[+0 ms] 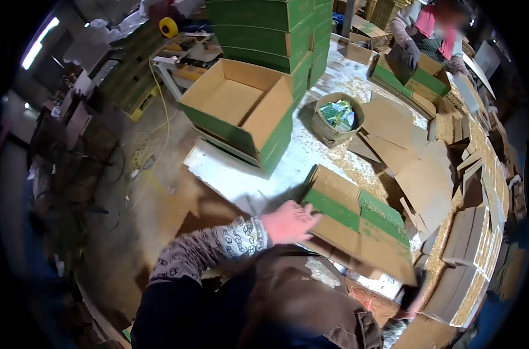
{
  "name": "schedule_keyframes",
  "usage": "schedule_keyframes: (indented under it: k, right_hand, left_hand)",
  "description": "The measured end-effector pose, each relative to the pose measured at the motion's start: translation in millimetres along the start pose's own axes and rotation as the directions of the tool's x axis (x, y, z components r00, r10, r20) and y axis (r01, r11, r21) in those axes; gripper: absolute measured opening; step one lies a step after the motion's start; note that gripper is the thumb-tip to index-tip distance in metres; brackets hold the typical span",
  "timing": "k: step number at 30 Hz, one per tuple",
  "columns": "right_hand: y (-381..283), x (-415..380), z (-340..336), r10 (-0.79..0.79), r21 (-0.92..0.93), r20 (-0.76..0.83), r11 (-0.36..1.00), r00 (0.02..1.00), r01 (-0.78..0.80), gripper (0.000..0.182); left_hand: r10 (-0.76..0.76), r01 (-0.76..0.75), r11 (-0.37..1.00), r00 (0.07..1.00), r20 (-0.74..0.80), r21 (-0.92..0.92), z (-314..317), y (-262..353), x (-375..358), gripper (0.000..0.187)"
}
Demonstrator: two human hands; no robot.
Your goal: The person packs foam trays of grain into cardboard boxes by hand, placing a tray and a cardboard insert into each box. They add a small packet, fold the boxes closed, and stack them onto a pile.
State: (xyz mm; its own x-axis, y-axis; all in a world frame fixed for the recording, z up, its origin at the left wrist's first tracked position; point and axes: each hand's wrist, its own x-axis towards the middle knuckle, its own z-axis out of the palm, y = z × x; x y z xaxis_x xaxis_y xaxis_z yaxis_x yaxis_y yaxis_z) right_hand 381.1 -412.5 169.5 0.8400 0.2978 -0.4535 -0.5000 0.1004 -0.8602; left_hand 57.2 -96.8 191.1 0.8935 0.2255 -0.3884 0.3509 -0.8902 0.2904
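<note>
A green and brown cardboard box (357, 221) lies in front of me on the white work table, tilted in view, with bits of shavings scattered over its top. At its left end is my left hand (290, 223) in a pink glove, its fingers bent against the box's edge. My right hand (413, 305), also in pink, is low by the box's right corner. It is small, blurred and partly covered by something dark, so its fingers cannot be made out.
An open-topped box (232, 96) sits stacked at left, before a tall stack of green boxes (258, 38). A round bin (334, 131) holds green and white packets. Flat cardboard sheets (419, 166) lie to the right, beside shaving-filled boxes (462, 291). Across the table, a person's gloved hand (412, 53) touches a box.
</note>
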Motion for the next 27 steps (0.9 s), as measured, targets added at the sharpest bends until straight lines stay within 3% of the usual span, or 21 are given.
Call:
schedule_keyframes:
  k: [1, 2, 5, 7, 8, 10, 11, 13, 14, 15, 16, 17, 18, 19, 20, 21, 22, 23, 24, 25, 27]
  right_hand:
    - [-19.0, -6.0, 18.9, -0.118, 0.119, -0.034, 0.986, 0.992, 0.121, 0.06]
    - [-31.2, -4.7, 31.9, -0.238, 0.15, -0.023, 0.959, 0.971, 0.239, 0.059]
    - [-23.0, 5.9, 74.0, -0.424, -0.114, 0.131, 0.891, 0.896, 0.439, 0.057]
    - [-9.7, 7.1, 98.6, -0.489, -0.32, 0.231, 0.778, 0.841, 0.54, 0.055]
    - [-6.0, 3.3, 107.4, -0.521, -0.393, 0.263, 0.71, 0.812, 0.584, 0.055]
    - [-5.8, -12.2, 117.5, -0.628, -0.502, 0.28, 0.55, 0.726, 0.668, 0.053]
    - [-9.0, -19.8, 119.5, -0.668, -0.524, 0.307, 0.476, 0.678, 0.706, 0.052]
    - [-15.0, -37.8, 124.2, -0.739, -0.489, 0.401, 0.327, 0.541, 0.808, 0.051]
    - [-14.7, -44.5, 131.7, -0.732, -0.411, 0.493, 0.279, 0.469, 0.868, 0.05]
    - [-17.4, -52.0, 149.7, -0.595, -0.326, 0.695, 0.239, 0.403, 0.915, 0.05]
    - [-27.9, -74.4, 188.3, -0.268, -0.307, 0.908, 0.099, 0.322, 0.947, 0.045]
    - [-29.0, -86.6, 216.6, 0.114, -0.231, 0.966, -0.027, 0.233, 0.973, 0.041]
    - [-21.6, -89.5, 230.0, 0.232, -0.19, 0.952, -0.055, 0.197, 0.98, 0.042]
    - [-10.5, -88.2, 237.7, 0.203, -0.205, 0.956, -0.058, 0.212, 0.977, 0.044]
    - [-4.0, -85.1, 245.4, 0.167, -0.228, 0.958, -0.052, 0.233, 0.972, 0.045]
    - [-1.3, -81.0, 250.4, 0.132, -0.266, 0.954, -0.048, 0.27, 0.963, 0.046]
    - [-1.0, -76.2, 254.0, 0.095, -0.303, 0.947, -0.043, 0.306, 0.952, 0.048]
    - [-1.7, -70.9, 256.7, 0.061, -0.335, 0.94, -0.046, 0.337, 0.941, 0.049]
    - [-2.9, -65.7, 257.7, 0.026, -0.363, 0.931, -0.05, 0.365, 0.93, 0.051]
    - [-4.5, -59.4, 257.2, -0.018, -0.39, 0.921, -0.053, 0.39, 0.919, 0.053]
    - [-10.4, -43.0, 248.7, -0.115, -0.444, 0.893, -0.061, 0.435, 0.894, 0.056]
  left_hand:
    - [0.067, -0.071, 0.995, 0.996, 0.06, 0.069, -29.9, 18.7, -2.7, 0.064]
    - [0.211, -0.214, 0.977, 0.965, 0.154, -0.001, -52.8, 35.8, -2.4, 0.059]
    - [0.435, -0.418, 0.9, 0.854, 0.286, -0.122, -48.1, 58.6, 19.4, 0.052]
    - [0.437, -0.412, 0.859, 0.899, 0.018, -0.304, -14.3, 43.4, 30.9, 0.05]
    - [0.419, -0.355, 0.794, 0.908, 0.022, -0.493, -8.6, 33.8, 37.3, 0.049]
    - [0.419, -0.252, 0.502, 0.908, -0.022, -0.828, 17.4, 5.2, 62.9, 0.05]
    - [0.28, -0.331, 0.522, 0.937, -0.208, -0.786, 13.7, 0.7, 63.8, 0.052]
    - [0.011, -0.46, 0.583, 0.829, -0.559, -0.67, 2.8, 0.2, 64.4, 0.057]
    - [-0.099, -0.467, 0.631, 0.743, -0.662, -0.619, -5.5, 15.3, 68.4, 0.055]
    - [-0.148, -0.388, 0.579, 0.814, -0.561, -0.717, -30.8, 31.2, 64.1, 0.057]
    - [0.001, -0.328, 0.596, 0.913, -0.408, -0.733, -35.7, 30.9, 70.0, 0.055]
    - [0.15, -0.276, 0.622, 0.96, -0.234, -0.733, -37.8, 30.9, 77.9, 0.053]
    - [0.292, -0.197, 0.79, 0.954, 0.073, -0.58, -28.3, 22.7, 89.1, 0.048]
    - [0.539, -0.42, 0.66, 0.842, 0.004, -0.623, -14.6, 15.5, 88.6, 0.049]
    - [0.745, -0.582, 0.461, 0.664, -0.065, -0.67, -1.2, 8.5, 87.9, 0.05]
    - [0.749, -0.583, 0.547, 0.661, 0.04, -0.6, 11.7, -1.0, 83.2, 0.055]
    - [0.579, -0.496, 0.601, 0.811, -0.086, -0.627, 4.9, -4.2, 70.3, 0.066]
    - [0.357, -0.475, 0.735, 0.878, -0.319, -0.484, -4.3, 1.0, 62.4, 0.083]
    - [0.096, -0.339, 0.852, 0.85, -0.517, -0.399, -15.5, 6.9, 53.0, 0.1]
    - [-0.031, -0.295, 0.878, 0.75, -0.661, -0.376, -0.5, 2.5, 78.5, 0.109]
    - [-0.268, -0.187, 0.699, 0.826, -0.496, -0.69, 24.0, -3.5, 108.2, 0.111]
